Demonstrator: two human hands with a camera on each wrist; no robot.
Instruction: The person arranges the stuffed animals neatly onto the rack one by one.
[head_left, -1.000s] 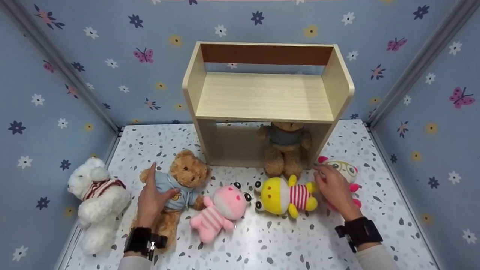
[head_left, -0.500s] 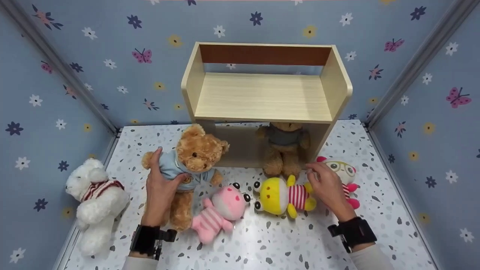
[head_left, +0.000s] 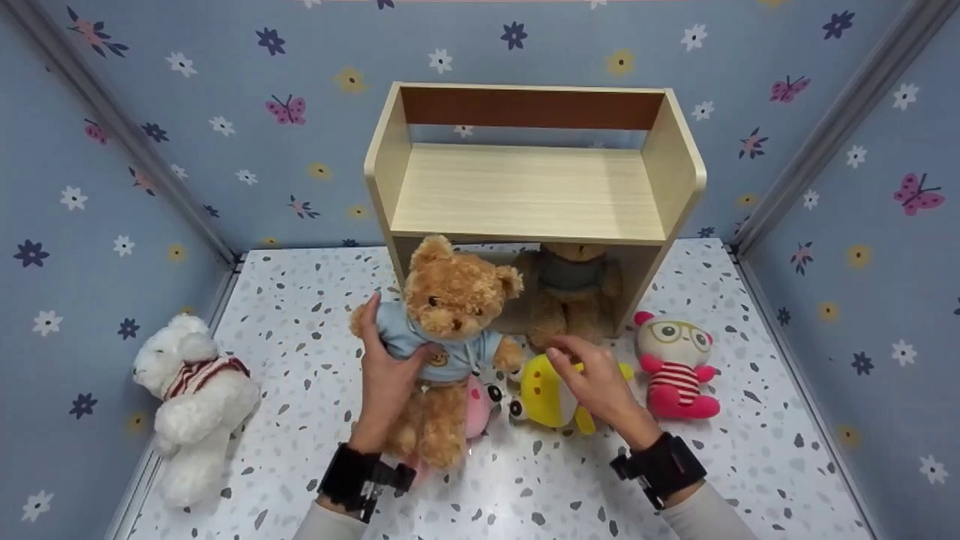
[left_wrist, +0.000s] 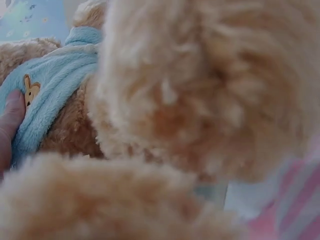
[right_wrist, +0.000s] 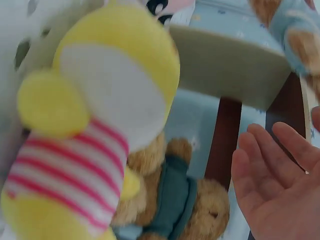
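Note:
In the head view my left hand (head_left: 390, 382) grips a brown teddy bear (head_left: 457, 300) by its light blue hoodie, thumb across the chest. The bear is upright in front of the shelf's left half, above a pink frog plush (head_left: 478, 409) that it partly hides. My right hand (head_left: 600, 379) is over a yellow frog plush (head_left: 544, 390), fingers relaxed and holding nothing. In the right wrist view that palm is bare, beside the yellow plush in its striped top. Fur fills most of the left wrist view, with my thumb (left_wrist: 12, 117) on the hoodie.
A wooden two-tier shelf (head_left: 525, 191) stands at the back wall. On its lower level sits a teddy in a dark grey-green top (head_left: 574, 274). A white bear (head_left: 199, 405) lies at the left, and a panda plush with glasses (head_left: 675, 367) lies at the right.
My left hand has raised the blue-hoodie teddy from lying to upright and carried it right, over the pink frog plush. My right hand has moved left from the panda plush to above the yellow one.

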